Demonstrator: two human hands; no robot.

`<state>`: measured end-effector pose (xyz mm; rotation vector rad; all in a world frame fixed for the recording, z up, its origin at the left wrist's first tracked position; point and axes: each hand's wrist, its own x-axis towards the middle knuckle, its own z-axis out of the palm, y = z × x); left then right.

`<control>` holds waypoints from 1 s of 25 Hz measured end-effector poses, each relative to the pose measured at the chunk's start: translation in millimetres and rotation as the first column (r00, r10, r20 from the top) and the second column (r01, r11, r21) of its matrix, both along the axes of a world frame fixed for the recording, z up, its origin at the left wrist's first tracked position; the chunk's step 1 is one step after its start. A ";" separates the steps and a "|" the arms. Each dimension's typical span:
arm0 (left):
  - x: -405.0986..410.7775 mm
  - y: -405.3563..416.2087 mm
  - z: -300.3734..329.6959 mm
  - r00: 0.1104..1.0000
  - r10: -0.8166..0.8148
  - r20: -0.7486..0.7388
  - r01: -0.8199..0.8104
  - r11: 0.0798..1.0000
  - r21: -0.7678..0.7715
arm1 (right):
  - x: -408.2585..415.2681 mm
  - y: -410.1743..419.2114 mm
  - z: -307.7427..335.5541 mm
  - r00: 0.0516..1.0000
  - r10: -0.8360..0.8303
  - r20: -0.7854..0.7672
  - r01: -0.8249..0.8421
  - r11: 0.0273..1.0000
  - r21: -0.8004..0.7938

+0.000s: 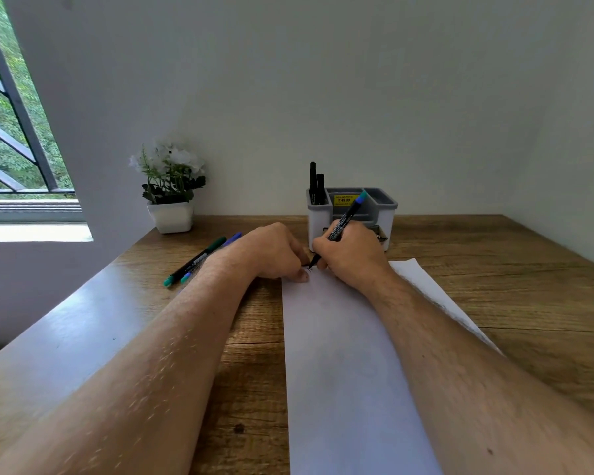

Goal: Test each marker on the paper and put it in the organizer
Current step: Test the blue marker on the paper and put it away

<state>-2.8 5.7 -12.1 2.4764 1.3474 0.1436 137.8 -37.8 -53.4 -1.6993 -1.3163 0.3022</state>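
Observation:
My right hand [352, 257] grips a black marker [345, 219] with a blue-teal end, its tip touching the far edge of the white paper [350, 354], where small dark strokes show. Beside the tip, my left hand [271, 252] rests curled on the paper's far left corner, fingers folded; whether it holds a cap is hidden. The grey and white organizer [384, 214] stands just behind my hands, with two black markers [316, 183] upright in its left compartment. Two more markers, a green one [194, 260] and a purple one [232, 238], lie on the table to the left, partly hidden by my left arm.
A white pot of artificial flowers [170, 190] stands at the back left of the wooden table [511, 286]. A wall runs behind the table and on the right. A barred window [11, 132] is at the far left, beyond the table's left edge.

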 end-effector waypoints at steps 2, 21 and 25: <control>0.1 0.4 -0.4 1.000 0.003 0.000 -0.003 1.000 0.000 | -0.7 -0.4 0.3 1.000 0.008 0.004 -0.008 1.000 -0.006; 0.8 7.1 -3.5 0.999 0.001 0.039 -0.002 1.000 0.026 | 2.3 -3.9 4.5 0.994 -0.101 -0.032 0.101 0.995 0.010; 4.4 6.6 -4.3 0.869 0.135 0.476 -0.115 0.991 -0.070 | -1.5 -4.2 12.2 0.971 -0.080 -0.225 0.109 0.987 0.116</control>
